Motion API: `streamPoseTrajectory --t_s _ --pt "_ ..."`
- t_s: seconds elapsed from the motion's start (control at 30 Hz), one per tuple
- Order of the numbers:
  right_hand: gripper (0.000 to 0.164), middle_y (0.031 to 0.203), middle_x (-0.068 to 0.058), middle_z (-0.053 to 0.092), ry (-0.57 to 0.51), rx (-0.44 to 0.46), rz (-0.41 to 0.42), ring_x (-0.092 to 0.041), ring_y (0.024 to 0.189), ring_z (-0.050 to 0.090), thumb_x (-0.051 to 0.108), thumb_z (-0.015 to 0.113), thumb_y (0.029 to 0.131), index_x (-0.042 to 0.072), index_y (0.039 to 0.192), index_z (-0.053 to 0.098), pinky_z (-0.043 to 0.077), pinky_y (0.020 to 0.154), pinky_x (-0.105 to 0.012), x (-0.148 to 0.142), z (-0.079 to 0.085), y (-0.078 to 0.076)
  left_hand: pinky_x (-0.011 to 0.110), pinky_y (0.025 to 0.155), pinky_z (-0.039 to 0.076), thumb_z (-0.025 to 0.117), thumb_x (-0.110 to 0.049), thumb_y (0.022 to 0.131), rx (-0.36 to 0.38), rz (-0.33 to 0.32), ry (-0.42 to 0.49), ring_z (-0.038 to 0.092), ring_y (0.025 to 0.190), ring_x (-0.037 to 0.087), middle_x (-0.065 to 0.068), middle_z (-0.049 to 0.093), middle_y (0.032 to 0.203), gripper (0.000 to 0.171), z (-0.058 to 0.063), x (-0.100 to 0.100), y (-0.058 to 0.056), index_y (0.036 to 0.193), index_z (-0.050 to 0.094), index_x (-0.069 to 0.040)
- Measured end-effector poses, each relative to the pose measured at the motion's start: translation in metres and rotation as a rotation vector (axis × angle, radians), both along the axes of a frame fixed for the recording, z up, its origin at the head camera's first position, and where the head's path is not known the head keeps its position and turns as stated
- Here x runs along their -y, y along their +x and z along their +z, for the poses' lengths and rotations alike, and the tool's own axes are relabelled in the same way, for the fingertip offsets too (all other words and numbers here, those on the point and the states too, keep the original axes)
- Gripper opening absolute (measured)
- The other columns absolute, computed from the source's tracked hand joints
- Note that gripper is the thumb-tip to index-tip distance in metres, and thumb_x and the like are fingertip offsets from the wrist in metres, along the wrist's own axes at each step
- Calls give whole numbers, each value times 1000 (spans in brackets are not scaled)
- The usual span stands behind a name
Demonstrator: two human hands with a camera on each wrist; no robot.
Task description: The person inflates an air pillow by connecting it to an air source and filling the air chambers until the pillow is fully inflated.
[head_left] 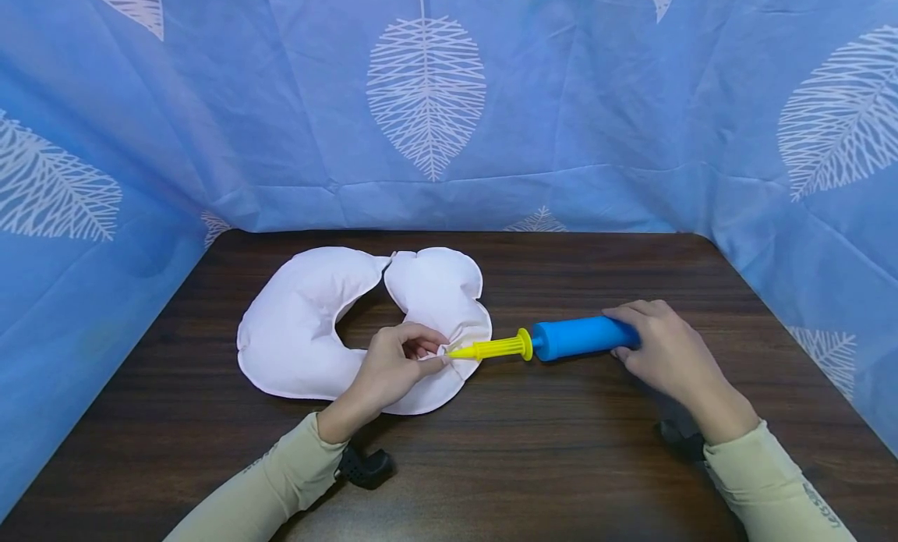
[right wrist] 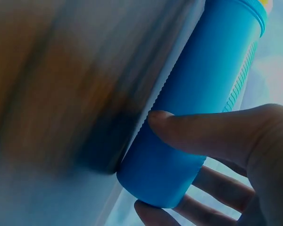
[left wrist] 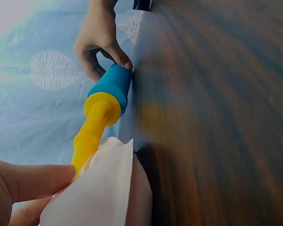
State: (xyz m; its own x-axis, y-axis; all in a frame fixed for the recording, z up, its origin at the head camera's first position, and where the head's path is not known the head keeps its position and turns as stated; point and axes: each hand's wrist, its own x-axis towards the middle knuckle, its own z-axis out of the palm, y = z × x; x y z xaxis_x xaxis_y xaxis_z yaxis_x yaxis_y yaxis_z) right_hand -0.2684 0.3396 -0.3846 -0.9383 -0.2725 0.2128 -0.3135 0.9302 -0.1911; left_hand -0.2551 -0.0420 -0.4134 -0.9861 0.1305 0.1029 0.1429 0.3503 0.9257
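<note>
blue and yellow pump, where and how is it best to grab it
Probably best around the blue barrel, near its right end, coming from the right and closing across its width, as the right grip does. It is a long cylinder lying crosswise, and its narrow yellow nozzle points left, its tip at the pillow.

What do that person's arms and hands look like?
The left sleeve and right sleeve are pale khaki, with small dark markings I can't read. A black gadget sticks out by the left cuff, and a dark one by the right. The left hand and right hand wear no gloves.
</note>
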Motion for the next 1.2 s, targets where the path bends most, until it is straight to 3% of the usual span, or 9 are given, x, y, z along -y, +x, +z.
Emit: streamPoseTrajectory --t_s 0.2,0.67,0.93,1.2 --pt "57 136 -24 69 16 -36 23 -48 127 60 7 88 84 4 138 71 55 94 -71 18 0 7 21 68 44 87 1 83 -8 0 -12 57 77 15 2 76 86 20 1 0 0 100 84 -9" --pt "51 137 -25 68 -17 -15 -27 -48 127 61 2 82 84 4 135 71 55 88 -71 10 1 5 22 69 45 85 1 85 -8 -13 -19 56 78 16 2 75 87 20 -1 -2 0 102 83 -10" --pt "50 140 -34 62 -50 8 -123 -57 129 53 -3 77 83 2 133 70 50 86 -78 -20 -1 -2 21 69 44 84 1 85 -13 -15 -15 56 78 15 3 76 87 20 -1 -3 0 102 83 -9" --pt "48 141 -40 54 -107 52 -251 -62 124 48 -2 70 88 3 136 67 44 85 -79 -58 -1 -8 22 70 45 84 -1 86 -4 -9 -19 57 78 15 3 76 87 19 -1 -2 0 103 83 -9"
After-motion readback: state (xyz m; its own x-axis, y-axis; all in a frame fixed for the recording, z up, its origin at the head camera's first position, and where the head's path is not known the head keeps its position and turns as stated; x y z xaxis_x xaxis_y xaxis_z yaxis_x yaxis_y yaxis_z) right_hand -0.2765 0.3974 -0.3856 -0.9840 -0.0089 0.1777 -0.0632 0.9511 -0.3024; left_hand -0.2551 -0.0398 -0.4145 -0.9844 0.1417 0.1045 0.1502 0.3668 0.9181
